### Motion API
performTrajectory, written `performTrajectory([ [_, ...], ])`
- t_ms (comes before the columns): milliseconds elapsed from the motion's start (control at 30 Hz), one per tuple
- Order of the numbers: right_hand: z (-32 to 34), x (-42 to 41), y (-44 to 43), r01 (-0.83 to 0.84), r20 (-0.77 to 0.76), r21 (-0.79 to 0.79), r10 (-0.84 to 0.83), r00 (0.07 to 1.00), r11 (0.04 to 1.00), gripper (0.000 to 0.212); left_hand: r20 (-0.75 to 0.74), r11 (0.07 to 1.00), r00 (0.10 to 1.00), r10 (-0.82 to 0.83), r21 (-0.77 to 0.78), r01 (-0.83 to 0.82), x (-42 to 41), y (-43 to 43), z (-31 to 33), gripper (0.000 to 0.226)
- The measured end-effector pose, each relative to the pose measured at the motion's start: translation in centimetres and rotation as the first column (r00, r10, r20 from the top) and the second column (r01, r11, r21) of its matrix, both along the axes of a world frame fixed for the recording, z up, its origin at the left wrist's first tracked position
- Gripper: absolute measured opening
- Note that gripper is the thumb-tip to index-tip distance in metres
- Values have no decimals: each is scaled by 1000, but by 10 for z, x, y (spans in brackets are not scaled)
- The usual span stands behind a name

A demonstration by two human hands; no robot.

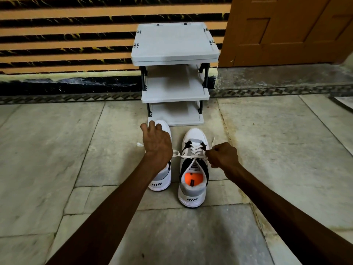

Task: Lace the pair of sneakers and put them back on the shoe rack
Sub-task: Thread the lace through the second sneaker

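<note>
Two white, grey and black sneakers stand side by side on the stone floor, heels toward me. The right sneaker (193,169) has an orange insole and a white lace (196,150) threaded across its tongue. My right hand (222,156) is closed on the lace's right end beside that shoe. The lace's left end (176,153) trails out toward the left sneaker (161,180). My left hand (156,143) hovers over the left sneaker's front with fingers spread, hiding most of it. The grey three-shelf shoe rack (174,92) stands just beyond the shoes, its shelves bare.
The rack backs onto a striped orange and black wall (66,44). A brown wooden door (286,31) stands to the right above a stone threshold. Marble floor slabs (57,150) stretch to both sides of the shoes.
</note>
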State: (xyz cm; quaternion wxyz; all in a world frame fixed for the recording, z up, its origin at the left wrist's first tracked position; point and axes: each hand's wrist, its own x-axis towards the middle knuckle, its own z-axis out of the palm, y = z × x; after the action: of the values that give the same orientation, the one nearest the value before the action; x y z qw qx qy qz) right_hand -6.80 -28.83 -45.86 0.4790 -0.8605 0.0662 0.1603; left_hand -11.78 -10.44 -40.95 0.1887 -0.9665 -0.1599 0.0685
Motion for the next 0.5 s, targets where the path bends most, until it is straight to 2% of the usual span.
performTrajectory([
  [133, -3, -1, -8, -26, -145, -29, 21, 989, 999, 21, -35, 999, 999, 26, 32, -25, -2, -4, -1, 41],
  [200, -3, -1, -7, -63, -171, -58, 52, 984, 996, 24, -18, 1000, 1000, -6, 9, 6, -1, -8, 0, 41],
  [267, -4, -3, -4, -94, -68, -169, 84, 994, 981, 32, 85, 989, 991, -101, -97, 109, 2, -11, -3, 37],
  [333, 1, -7, -2, -140, 131, -334, 193, 972, 932, 38, 175, 922, 962, -209, -292, 254, 7, -16, -11, 29],
  [400, 7, -10, 2, -208, 261, -380, 320, 911, 901, 38, 133, 799, 966, -224, -542, 260, 8, -24, -17, 23],
  [433, 8, -11, 4, -262, 274, -371, 375, 886, 891, 36, 89, 753, 971, -221, -618, 228, 8, -28, -20, 22],
  [500, 8, -13, 9, -362, 248, -390, 474, 845, 847, 27, 43, 735, 977, -209, -652, 186, 8, -33, -27, 20],
])
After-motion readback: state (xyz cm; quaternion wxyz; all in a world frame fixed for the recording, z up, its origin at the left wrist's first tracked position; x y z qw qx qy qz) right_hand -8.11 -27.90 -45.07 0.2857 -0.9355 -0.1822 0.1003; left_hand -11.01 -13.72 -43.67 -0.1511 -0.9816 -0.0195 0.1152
